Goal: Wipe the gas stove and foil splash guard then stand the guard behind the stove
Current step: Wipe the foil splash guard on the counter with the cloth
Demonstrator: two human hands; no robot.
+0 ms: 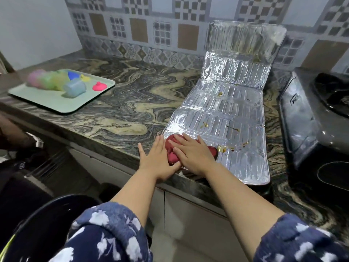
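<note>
Left hand (157, 157): fingers straight, flat on foil guard's near left corner.
Right hand (192, 153): spread, pressing red cloth (171, 151) onto guard.
Foil guard (224, 118): lying on worktop (113, 114), stained, far panels leaning on wall.
Stove (309, 118): right of guard.
Tray (56, 103): far left of guard.

No readable text, labels or numbers anywhere. Only a pale logo mark on the front left face of the black gas stove (309, 118), too blurred to make out; it may be a single letter, cannot tell.
</note>
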